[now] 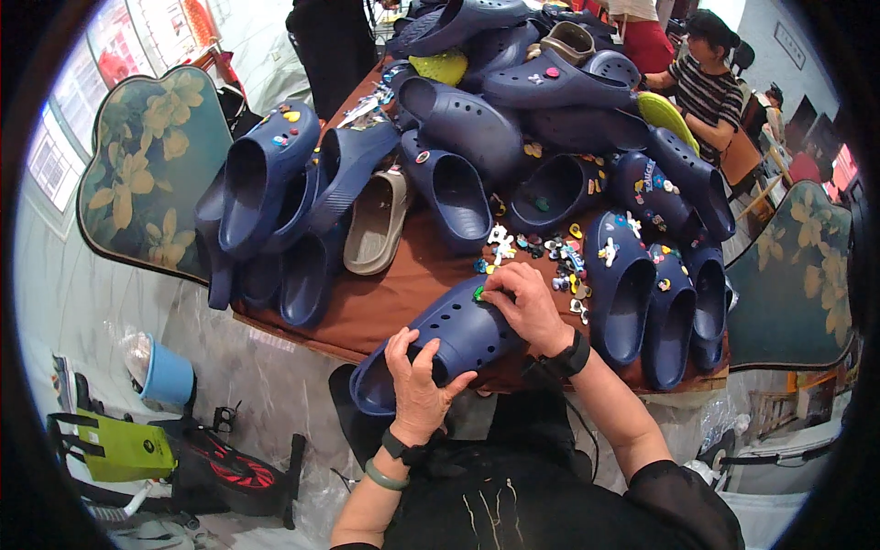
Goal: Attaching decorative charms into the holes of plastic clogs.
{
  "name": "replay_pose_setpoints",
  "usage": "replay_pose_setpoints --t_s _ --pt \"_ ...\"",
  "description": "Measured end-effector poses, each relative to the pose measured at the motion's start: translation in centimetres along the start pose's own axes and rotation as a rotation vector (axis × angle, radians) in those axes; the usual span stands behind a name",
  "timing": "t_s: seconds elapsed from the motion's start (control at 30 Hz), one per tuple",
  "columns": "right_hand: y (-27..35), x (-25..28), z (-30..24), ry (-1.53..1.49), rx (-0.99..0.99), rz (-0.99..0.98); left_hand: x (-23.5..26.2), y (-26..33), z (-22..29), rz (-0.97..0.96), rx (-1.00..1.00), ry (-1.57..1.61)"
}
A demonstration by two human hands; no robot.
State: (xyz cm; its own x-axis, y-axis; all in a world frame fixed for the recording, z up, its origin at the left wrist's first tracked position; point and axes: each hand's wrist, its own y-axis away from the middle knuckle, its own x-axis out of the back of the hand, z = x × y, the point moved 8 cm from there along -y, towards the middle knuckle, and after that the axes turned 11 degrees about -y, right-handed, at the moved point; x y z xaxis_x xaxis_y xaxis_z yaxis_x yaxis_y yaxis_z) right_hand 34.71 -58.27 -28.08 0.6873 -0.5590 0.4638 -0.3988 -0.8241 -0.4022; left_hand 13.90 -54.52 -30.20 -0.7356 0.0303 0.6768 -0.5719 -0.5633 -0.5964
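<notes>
A navy blue clog (pixel 451 323) with round holes in its upper lies tilted at the table's near edge. My left hand (pixel 420 385) grips it round the opening, thumb and fingers pressed to its side. At the toe end my right hand (pixel 529 307) pinches a small green shoe charm (pixel 478 292) against the upper. Whether the charm sits in a hole is hidden by the fingers. Just beyond, a loose heap of small colourful charms (pixel 566 257) lies on the brown cloth (pixel 412 284).
Navy clogs stand at the left (pixel 266 183), at the right (pixel 623 284) and in a pile at the back (pixel 559 87). A grey-beige clog (pixel 378 220) lies among them. Flowered chair backs flank the table. A person (pixel 706 87) sits at the far right. A blue bucket (pixel 168 371) is on the floor.
</notes>
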Motion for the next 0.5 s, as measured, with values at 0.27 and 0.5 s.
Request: replay_pose_setpoints --t_s 0.27,0.5 --pt "0.3 -2.1 -3.2 0.128 0.320 -0.187 0.4 0.1 0.0 0.064 -0.002 -0.037" --pt "-0.6 -5.0 -4.2 -0.088 0.246 -0.325 0.5 0.2 0.2 0.090 -0.045 -0.016"
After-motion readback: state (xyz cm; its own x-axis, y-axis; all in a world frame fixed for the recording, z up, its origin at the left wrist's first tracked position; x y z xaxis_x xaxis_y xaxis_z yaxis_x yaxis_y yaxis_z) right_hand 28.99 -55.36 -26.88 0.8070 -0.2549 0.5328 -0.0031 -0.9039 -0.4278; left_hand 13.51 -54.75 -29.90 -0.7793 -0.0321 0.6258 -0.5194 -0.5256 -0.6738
